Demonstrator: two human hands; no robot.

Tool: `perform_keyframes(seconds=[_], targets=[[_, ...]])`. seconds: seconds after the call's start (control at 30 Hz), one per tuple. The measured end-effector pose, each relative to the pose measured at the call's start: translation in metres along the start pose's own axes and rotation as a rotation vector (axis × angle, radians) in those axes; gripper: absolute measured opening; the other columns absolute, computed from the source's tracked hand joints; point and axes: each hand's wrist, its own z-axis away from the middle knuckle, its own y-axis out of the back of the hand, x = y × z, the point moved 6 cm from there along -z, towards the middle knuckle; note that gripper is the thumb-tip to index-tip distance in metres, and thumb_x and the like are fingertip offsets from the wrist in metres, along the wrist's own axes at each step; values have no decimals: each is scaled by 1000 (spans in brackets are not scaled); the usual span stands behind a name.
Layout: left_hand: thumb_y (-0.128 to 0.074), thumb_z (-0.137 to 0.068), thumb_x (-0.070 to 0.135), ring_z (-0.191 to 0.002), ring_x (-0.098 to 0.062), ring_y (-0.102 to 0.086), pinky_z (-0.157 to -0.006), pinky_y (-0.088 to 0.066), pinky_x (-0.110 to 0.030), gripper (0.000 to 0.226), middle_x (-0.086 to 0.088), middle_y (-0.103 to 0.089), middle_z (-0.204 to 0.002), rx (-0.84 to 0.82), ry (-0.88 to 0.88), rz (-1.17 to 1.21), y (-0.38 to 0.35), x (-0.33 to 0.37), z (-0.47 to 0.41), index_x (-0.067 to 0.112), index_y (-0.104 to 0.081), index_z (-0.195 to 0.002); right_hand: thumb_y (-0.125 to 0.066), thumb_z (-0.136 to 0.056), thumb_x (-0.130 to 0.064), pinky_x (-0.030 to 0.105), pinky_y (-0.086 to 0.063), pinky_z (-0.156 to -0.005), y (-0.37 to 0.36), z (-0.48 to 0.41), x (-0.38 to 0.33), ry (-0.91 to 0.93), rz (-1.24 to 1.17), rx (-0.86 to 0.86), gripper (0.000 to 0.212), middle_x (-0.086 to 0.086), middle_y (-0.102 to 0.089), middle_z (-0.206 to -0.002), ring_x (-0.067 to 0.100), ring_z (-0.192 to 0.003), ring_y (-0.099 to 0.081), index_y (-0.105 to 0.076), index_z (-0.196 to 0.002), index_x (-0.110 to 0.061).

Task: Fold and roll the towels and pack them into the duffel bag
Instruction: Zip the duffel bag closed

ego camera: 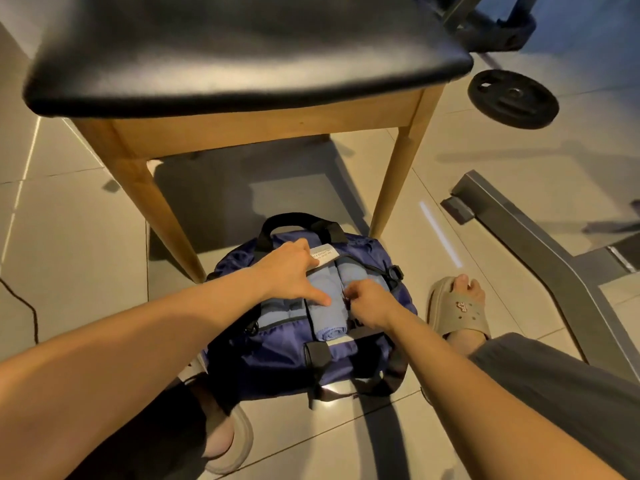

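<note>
A navy duffel bag (277, 362) lies open on the tiled floor between my feet. Rolled light-blue towels (329, 327) fill its opening side by side. My left hand (294, 271) lies flat across the towels with straight fingers, reaching to a white label (323, 256) at the far edge, thumb pointing right. My right hand (369, 303) has its fingers curled at the bag's opening edge and appears to pinch a small dark zipper pull; the pull itself is barely visible.
A wooden chair (242, 123) with a black padded seat stands just beyond the bag, its front legs on either side. A black weight plate (512, 98) and a grey metal frame (540, 244) lie to the right. My feet wear beige slippers (459, 311).
</note>
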Motion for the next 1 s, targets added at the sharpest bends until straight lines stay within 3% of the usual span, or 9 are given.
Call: perform_keyframes(seconds=[0.07,0.13,0.27,0.37,0.5,0.63,0.7,0.83,1.0], targets=[[-65,-60,90,-92,-26,-44,-78,-45,-41,85,-5,-43,-101,-8,13,-50,-1,7,0,10,-60,-87,-52,-87,-7,38,-46,-70,0,2,0,23,167,-36,6,19,-62,-97,34,-87,-56,-56,-86,-11],[-68,-61,88,-90,-25,-42,-76,-44,-40,75,-4,-40,-97,-22,16,-82,-2,13,0,17,-48,-76,-57,-89,-12,35,-43,-66,2,3,-4,49,266,-51,11,18,-61,-95,37,-89,-57,-50,-80,-13],[-67,-59,89,-89,-25,-39,-76,-45,-40,87,-4,-37,-96,-12,63,-133,-4,17,-5,10,-62,-94,-65,-86,-16,30,-41,-58,5,15,-5,85,318,-28,10,14,-61,-81,35,-77,-56,-64,-84,-6],[-68,-56,90,-88,-25,-39,-74,-45,-40,93,-3,-37,-95,-6,85,-132,-4,20,-7,8,-66,-99,-66,-87,-16,34,-48,-64,0,34,2,122,411,-65,19,17,-69,-97,39,-85,-62,-72,-101,-4],[-69,-55,89,-89,-24,-40,-74,-42,-38,93,-3,-39,-96,7,96,-151,-2,23,-8,7,-67,-99,-63,-82,-4,41,-59,-83,0,65,9,155,408,-270,25,8,-75,-104,29,-94,-68,-78,-100,-14],[-71,-56,87,-91,-25,-40,-82,-49,-44,88,-4,-37,-99,19,103,-195,-3,30,-3,6,-61,-90,-70,-81,-2,29,-56,-81,14,83,6,159,360,-422,17,3,-76,-87,20,-81,-67,-79,-92,-11],[-71,-59,86,-89,-25,-40,-76,-49,-42,81,-5,-36,-99,18,83,-232,-4,36,2,10,-55,-83,-69,-84,-3,18,-49,-71,33,78,-3,192,283,-298,14,-8,-67,-75,12,-74,-62,-75,-84,-17],[-66,-73,80,-82,-24,-47,-71,-45,-40,78,-4,-41,-96,-7,13,-216,3,28,3,7,-69,-99,-62,-89,-16,34,-51,-74,53,60,-14,264,401,142,11,2,-69,-91,26,-87,-64,-73,-93,-17],[-61,-88,66,-87,-24,-64,-81,-54,-47,59,-7,-66,-102,-95,2,-59,18,9,-9,12,-76,-108,-55,-93,-14,41,-53,-78,27,42,-2,196,367,253,21,11,-72,-105,34,-96,-65,-74,-104,-13]])
